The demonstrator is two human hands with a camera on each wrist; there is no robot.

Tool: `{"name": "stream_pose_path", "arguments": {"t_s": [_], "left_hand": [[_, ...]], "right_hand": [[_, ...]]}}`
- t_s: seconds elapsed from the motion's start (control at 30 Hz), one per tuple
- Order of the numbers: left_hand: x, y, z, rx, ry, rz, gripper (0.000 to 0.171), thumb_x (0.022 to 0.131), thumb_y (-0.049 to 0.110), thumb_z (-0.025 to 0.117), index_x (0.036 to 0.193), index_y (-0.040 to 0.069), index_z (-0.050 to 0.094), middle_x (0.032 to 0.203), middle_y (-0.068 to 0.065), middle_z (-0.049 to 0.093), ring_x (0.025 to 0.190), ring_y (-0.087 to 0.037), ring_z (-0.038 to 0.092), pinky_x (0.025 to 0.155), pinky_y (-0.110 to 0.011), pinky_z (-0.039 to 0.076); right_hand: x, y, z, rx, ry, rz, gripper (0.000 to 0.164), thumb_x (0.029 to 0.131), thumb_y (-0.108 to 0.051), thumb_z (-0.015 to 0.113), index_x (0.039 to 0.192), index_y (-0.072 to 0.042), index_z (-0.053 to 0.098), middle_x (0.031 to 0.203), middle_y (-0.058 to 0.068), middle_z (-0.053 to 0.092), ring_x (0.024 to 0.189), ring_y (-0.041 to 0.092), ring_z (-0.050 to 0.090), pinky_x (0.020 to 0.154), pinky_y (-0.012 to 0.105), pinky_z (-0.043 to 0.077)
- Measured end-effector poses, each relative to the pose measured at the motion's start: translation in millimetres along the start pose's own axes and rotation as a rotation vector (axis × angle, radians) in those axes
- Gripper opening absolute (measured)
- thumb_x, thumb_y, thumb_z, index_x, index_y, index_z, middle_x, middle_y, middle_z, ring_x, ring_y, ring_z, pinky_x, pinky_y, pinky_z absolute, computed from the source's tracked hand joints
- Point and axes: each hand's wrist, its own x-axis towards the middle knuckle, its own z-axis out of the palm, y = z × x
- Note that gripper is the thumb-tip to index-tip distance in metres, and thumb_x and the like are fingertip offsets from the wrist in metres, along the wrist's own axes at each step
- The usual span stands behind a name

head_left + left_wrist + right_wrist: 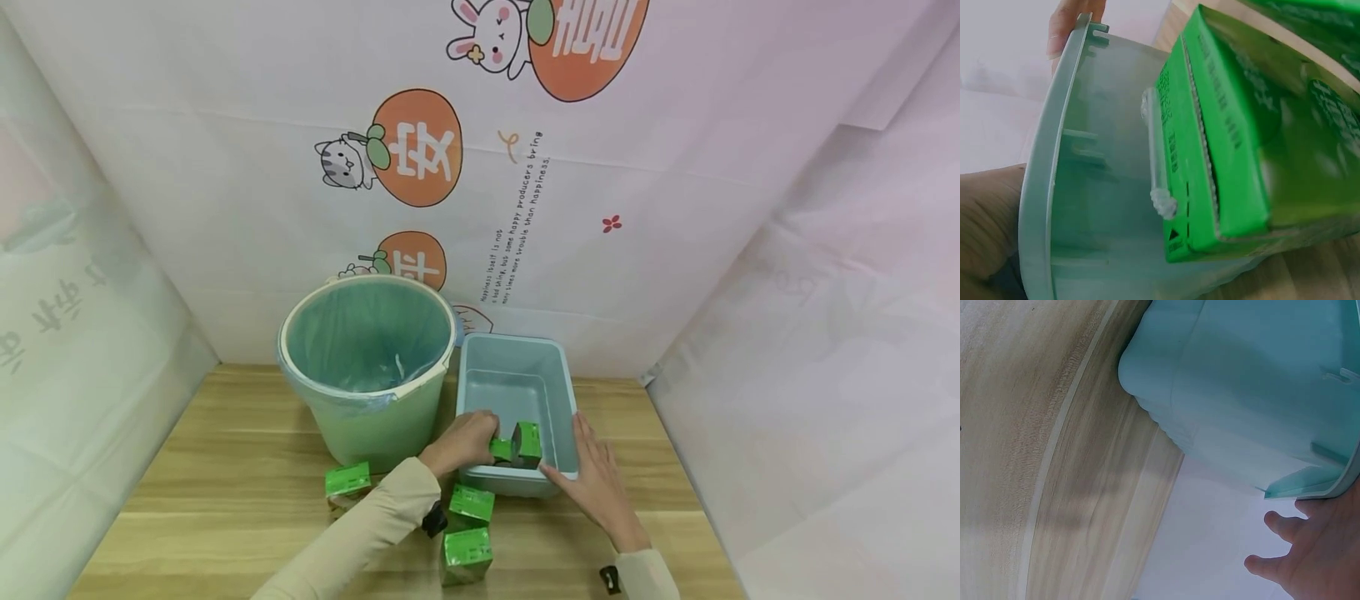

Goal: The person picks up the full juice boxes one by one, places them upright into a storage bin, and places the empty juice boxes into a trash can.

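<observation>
My left hand (468,437) reaches over the front left rim of a light blue plastic bin (513,377), its curled fingers gripping a green drink carton (501,451) low inside. Beside that carton, a second green carton (527,444) stands in the bin's front end. At the bin's front right corner, my right hand (596,479) rests on the rim with fingers straight and spread. Those fingers (1285,526) lie along the outside of the bin in the right wrist view. In the left wrist view, a green carton (1235,144) with a wrapped straw fills the foreground, outside the bin.
A pale green bucket (382,425) with a clear liner stands left of the bin. Several cartons sit on the wooden table: one carton (348,481) by the bucket, another carton (471,505) before the bin, and a nearer carton (466,556). White printed cloth (600,292) hangs behind.
</observation>
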Motion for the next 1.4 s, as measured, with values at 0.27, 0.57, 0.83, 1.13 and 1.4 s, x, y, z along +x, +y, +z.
{"name": "stream_pose_path", "arguments": {"t_s": [0.27, 0.57, 0.83, 1.13, 1.4], "left_hand": [[-3.3, -1.7, -4.8, 0.025, -0.031, 0.035, 0.042, 0.083, 0.022, 0.094, 0.114, 0.006, 0.072, 0.109, -0.004, 0.067, 0.094, -0.017, 0.067, 0.080, -0.028, 0.057], [-26.4, -10.5, -14.8, -0.112, 0.132, 0.116, 0.046, 0.091, 0.026, 0.087, 0.128, 0.010, 0.066, 0.129, -0.005, 0.060, 0.112, -0.019, 0.063, 0.093, -0.034, 0.057], [-64.8, -13.4, -28.9, -0.299, 0.262, 0.144, 0.043, 0.092, 0.022, 0.086, 0.128, 0.012, 0.064, 0.132, -0.005, 0.060, 0.120, -0.026, 0.062, 0.098, -0.045, 0.057], [-114.3, -29.9, -29.3, -0.322, 0.358, 0.126, 0.053, 0.086, 0.018, 0.090, 0.130, 0.008, 0.064, 0.130, -0.006, 0.062, 0.120, -0.028, 0.063, 0.099, -0.050, 0.056], [-154.3, -55.2, -20.4, -0.306, 0.474, 0.075, 0.056, 0.078, 0.013, 0.094, 0.127, 0.012, 0.066, 0.127, -0.008, 0.066, 0.118, -0.029, 0.065, 0.098, -0.051, 0.057]], "right_hand": [[0, 0, 0, -0.002, -0.003, -0.002, 0.106, 0.098, -0.058, 0.067, 0.167, 0.003, 0.015, 0.174, 0.023, 0.012, 0.156, 0.048, 0.022, 0.122, 0.073, 0.008], [-1, -1, -2, 0.015, 0.010, -0.003, 0.106, 0.097, -0.056, 0.069, 0.167, 0.003, 0.016, 0.174, 0.024, 0.014, 0.154, 0.050, 0.025, 0.121, 0.075, 0.009], [-1, -1, -2, 0.012, 0.002, 0.005, 0.107, 0.097, -0.058, 0.069, 0.167, 0.003, 0.016, 0.174, 0.024, 0.013, 0.154, 0.050, 0.025, 0.121, 0.075, 0.009], [0, 0, -2, 0.020, 0.001, 0.008, 0.106, 0.097, -0.056, 0.068, 0.167, 0.003, 0.015, 0.174, 0.023, 0.012, 0.155, 0.050, 0.024, 0.121, 0.075, 0.009], [-2, 0, -1, 0.016, -0.002, 0.005, 0.106, 0.098, -0.056, 0.068, 0.168, 0.002, 0.013, 0.174, 0.023, 0.011, 0.155, 0.050, 0.022, 0.122, 0.073, 0.009]]}}
